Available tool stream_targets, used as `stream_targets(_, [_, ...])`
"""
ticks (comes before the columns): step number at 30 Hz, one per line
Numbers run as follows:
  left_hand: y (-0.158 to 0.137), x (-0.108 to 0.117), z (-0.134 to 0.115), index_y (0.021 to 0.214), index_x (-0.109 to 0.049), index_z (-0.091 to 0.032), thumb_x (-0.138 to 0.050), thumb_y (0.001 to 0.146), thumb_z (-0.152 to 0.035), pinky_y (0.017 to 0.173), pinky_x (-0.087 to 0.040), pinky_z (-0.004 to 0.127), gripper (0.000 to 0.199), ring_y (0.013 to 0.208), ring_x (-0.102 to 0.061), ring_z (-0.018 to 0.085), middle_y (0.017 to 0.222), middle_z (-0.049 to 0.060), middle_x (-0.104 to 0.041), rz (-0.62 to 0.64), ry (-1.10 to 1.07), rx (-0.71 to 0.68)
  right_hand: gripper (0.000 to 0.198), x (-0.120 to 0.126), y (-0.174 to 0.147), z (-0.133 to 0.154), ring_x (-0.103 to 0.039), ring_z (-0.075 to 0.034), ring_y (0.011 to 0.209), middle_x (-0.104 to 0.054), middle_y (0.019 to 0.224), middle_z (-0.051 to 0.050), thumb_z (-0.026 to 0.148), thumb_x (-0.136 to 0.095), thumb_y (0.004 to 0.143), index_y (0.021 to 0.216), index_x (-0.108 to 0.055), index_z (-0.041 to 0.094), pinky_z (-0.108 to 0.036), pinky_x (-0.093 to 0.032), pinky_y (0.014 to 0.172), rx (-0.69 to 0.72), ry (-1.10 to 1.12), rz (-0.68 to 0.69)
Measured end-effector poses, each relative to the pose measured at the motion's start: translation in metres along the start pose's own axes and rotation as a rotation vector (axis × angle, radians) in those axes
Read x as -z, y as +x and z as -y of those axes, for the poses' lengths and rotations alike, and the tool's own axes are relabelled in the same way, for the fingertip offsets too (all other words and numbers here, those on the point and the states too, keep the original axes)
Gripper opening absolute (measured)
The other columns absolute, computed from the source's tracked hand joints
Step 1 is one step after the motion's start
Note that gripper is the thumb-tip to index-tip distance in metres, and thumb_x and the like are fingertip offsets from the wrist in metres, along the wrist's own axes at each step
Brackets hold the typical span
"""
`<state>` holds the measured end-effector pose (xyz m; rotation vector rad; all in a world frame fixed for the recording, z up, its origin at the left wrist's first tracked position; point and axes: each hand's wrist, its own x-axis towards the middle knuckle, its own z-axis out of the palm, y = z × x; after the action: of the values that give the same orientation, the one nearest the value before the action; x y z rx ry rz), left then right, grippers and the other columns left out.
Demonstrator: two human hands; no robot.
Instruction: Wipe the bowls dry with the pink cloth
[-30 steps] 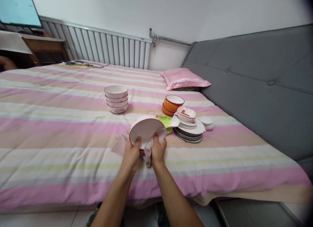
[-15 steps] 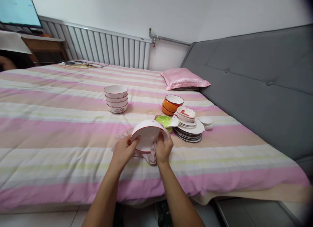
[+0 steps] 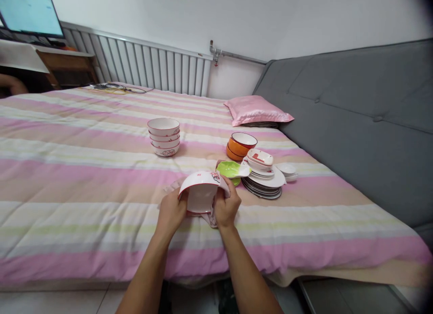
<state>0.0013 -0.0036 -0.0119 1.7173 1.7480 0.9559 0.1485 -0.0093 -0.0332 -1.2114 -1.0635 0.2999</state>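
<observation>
A white bowl (image 3: 202, 197) with a red rim and a small printed pattern is tipped on its side between my hands, its inside facing me. My left hand (image 3: 173, 211) grips its left edge, thumb inside the rim. On the right edge, my right hand (image 3: 227, 203) is closed on the bowl together with a pale pink cloth (image 3: 210, 218). The cloth hangs below and behind the bowl, partly hidden by it. Just beyond my right hand lies a green leaf-shaped dish (image 3: 230, 169).
A stack of white bowls (image 3: 164, 137) stands on the striped bed (image 3: 84, 183). Orange bowls (image 3: 239, 148), stacked plates (image 3: 264, 187) topped by small dishes (image 3: 260, 158), and small white dishes (image 3: 287, 170) sit right. Beyond are a pink pillow (image 3: 257, 110), cables (image 3: 125, 89) and a grey headboard (image 3: 345, 88).
The bowl has turned in my hands, so its printed pattern now shows at the upper right. My left thumb has moved further behind the rim. The whole view has shifted slightly.
</observation>
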Motion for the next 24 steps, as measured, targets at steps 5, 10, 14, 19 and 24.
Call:
stream_targets(5, [-0.001, -0.011, 0.000, 0.080, -0.066, -0.017, -0.044, 0.081, -0.050, 0.050, -0.044, 0.029, 0.040, 0.058, -0.063, 0.025, 0.067, 0.009, -0.067, -0.019, -0.220, 0.108, 0.035, -0.005, 0.001, 0.002, -0.064, -0.021, 0.097, -0.070, 0.105, -0.009, 0.024, -0.049, 0.079, 0.108, -0.066, 0.017, -0.035, -0.049, 0.088, -0.084, 0.090, -0.067])
stream_targets(10, [-0.005, -0.020, -0.006, 0.080, -0.063, -0.015, -0.046, 0.082, -0.050, 0.043, -0.047, 0.031, 0.039, 0.040, -0.058, 0.021, 0.050, 0.004, -0.059, 0.067, -0.463, 0.228, 0.036, -0.010, -0.001, 0.002, -0.064, -0.021, 0.095, -0.070, 0.103, -0.010, 0.034, -0.051, 0.083, 0.110, -0.064, 0.015, -0.034, -0.049, 0.086, -0.178, 0.158, -0.109])
stream_targets(14, [-0.011, -0.029, -0.012, 0.089, -0.061, -0.013, -0.050, 0.081, -0.047, 0.044, -0.050, 0.030, 0.037, 0.043, -0.061, 0.020, 0.054, 0.004, -0.061, 0.078, -0.595, 0.238, 0.035, -0.011, -0.001, -0.005, -0.064, -0.021, 0.093, -0.070, 0.096, -0.009, 0.040, -0.051, 0.083, 0.101, -0.066, 0.014, -0.033, -0.049, 0.081, -0.269, 0.130, -0.138])
stream_targets(19, [-0.017, -0.038, -0.022, 0.096, -0.059, -0.013, -0.054, 0.080, -0.043, 0.044, -0.051, 0.027, 0.034, 0.040, -0.057, 0.014, 0.059, 0.000, -0.060, 0.062, -0.728, 0.265, 0.035, -0.014, -0.003, -0.009, -0.064, -0.022, 0.087, -0.070, 0.091, -0.009, 0.040, -0.051, 0.081, 0.095, -0.066, 0.012, -0.031, -0.049, 0.076, -0.360, 0.152, -0.174])
stream_targets(24, [-0.021, -0.043, -0.028, 0.095, -0.059, -0.014, -0.057, 0.077, -0.048, 0.042, -0.047, 0.023, 0.039, 0.043, -0.056, 0.012, 0.065, 0.001, -0.062, 0.032, -0.810, 0.262, 0.035, -0.019, -0.007, -0.006, -0.064, -0.020, 0.072, -0.070, 0.079, -0.008, 0.041, -0.051, 0.079, 0.089, -0.066, 0.011, -0.028, -0.048, 0.063, -0.461, 0.167, -0.190])
